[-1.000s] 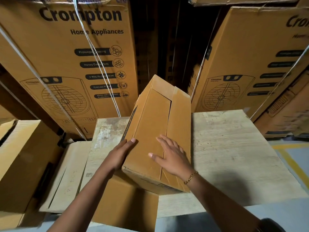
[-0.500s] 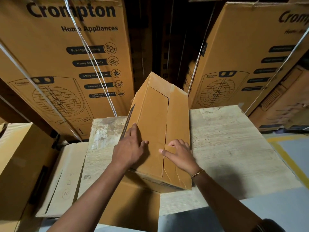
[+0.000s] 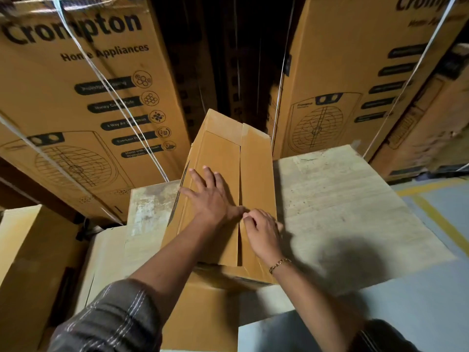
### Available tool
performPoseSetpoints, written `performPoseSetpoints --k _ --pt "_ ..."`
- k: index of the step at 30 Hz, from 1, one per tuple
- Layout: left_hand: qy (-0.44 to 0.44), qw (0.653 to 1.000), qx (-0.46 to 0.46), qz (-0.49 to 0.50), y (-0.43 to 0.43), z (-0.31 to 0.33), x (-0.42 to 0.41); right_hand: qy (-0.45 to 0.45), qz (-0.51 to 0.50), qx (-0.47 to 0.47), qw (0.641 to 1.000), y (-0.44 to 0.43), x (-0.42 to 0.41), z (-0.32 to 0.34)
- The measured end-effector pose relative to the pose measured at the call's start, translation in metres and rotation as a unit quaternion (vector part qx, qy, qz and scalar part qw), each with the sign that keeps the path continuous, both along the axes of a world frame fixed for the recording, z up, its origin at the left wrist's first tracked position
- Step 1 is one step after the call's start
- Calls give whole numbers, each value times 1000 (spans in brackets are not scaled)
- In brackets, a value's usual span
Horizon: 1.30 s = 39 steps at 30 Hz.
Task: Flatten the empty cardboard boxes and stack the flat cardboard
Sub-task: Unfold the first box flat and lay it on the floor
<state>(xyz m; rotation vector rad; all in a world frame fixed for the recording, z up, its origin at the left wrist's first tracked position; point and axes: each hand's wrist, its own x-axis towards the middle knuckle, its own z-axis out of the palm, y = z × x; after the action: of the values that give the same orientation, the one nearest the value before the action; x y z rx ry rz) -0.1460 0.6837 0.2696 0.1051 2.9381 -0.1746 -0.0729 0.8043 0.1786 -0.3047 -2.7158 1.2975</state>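
A plain brown cardboard box [image 3: 255,174] lies lengthwise on a pale worn board [image 3: 342,212], its top closed by two flaps that meet at a seam. My left hand [image 3: 212,196] presses flat on the left flap, fingers spread. At the near end of the seam my right hand [image 3: 261,231] has curled fingertips on the edge of the right flap. A gold bracelet shows on the right wrist. More brown cardboard [image 3: 203,313] lies under the box's near end.
Tall printed appliance cartons stand behind, left [image 3: 76,97] and right [image 3: 355,72], bound with white straps, a dark gap between them. Another brown carton [image 3: 28,262] sits at the left. Grey floor with a yellow line [image 3: 441,219] shows at the right.
My left hand slid from the box's left edge up onto the left flap. My right hand moved to the seam and curled its fingers at the right flap's edge. The camera moved closer.
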Motion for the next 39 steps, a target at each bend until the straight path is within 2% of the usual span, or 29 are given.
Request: performPoseSetpoints --k 6,14,19,21,24,28,32,36,39 --pt "14 996 79 23 0 6 -13 122 -27 -44 991 12 21 8" --pt "2 989 148 18 6 13 -19 215 -57 1 975 29 81 23" --pt "-2 987 162 23 -12 5 -25 233 82 50 968 34 131 55" --pt "9 987 160 23 -20 1 -26 217 159 93 958 33 152 63" --pt "12 985 169 27 -27 -4 -27 134 276 174 935 23 174 59" --pt "8 982 184 28 -35 -11 -26 -28 364 168 916 3 180 48" --pt "7 982 187 24 -41 -19 -21 -59 343 207 914 -13 167 39" --pt "19 982 184 24 -41 -25 -14 -1 245 246 938 -33 147 20" --pt "15 978 206 24 -47 -26 -13 -84 209 219 949 -33 124 8"
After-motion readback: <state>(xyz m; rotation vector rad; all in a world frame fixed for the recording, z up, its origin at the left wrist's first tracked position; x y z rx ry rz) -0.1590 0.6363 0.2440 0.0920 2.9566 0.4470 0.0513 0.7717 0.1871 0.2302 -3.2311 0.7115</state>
